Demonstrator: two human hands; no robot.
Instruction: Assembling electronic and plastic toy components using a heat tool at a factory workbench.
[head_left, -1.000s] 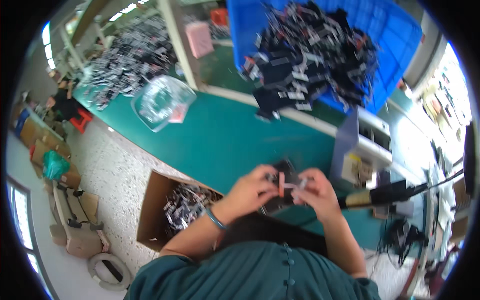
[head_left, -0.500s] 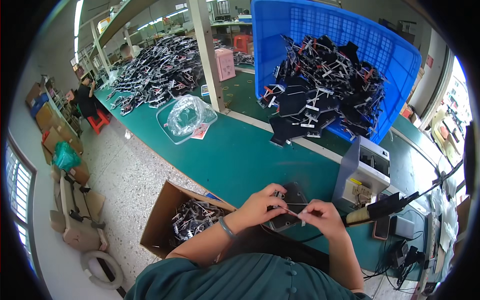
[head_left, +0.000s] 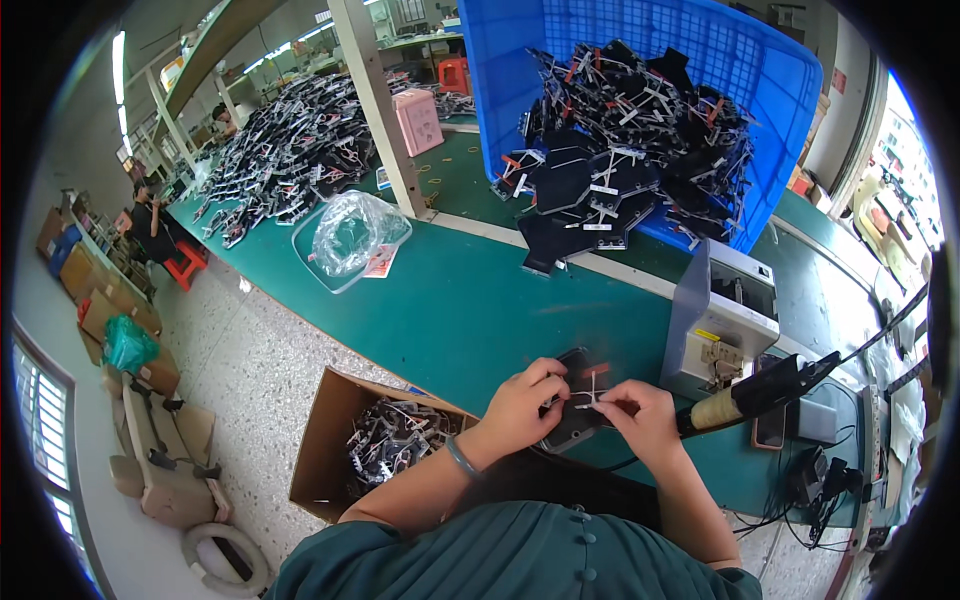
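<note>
In front of me a flat black part (head_left: 571,431) lies low over the green bench. My left hand (head_left: 524,402), with a bracelet at its wrist, has its fingers curled at the part's left side. My right hand (head_left: 643,412) pinches a thin pale strip (head_left: 593,386) with a reddish end, which stands up over the black part. What exactly lies under the left fingertips is hidden. Right of my hands, a cylindrical tool with a black and tan grip (head_left: 735,398) rests close by, a cable running off its end.
A grey bench machine (head_left: 716,325) stands to the right. Beyond it, a tilted blue crate (head_left: 790,110) spills black parts with strips. A heap of similar parts (head_left: 290,145) lies far left, behind a plastic bag (head_left: 350,235). A cardboard box (head_left: 318,440) of parts stands at the bench's front edge.
The strip between my hands has turned from lying slanted to standing up with its reddish end on top. My right hand has shifted slightly. The whole view has swung a little.
</note>
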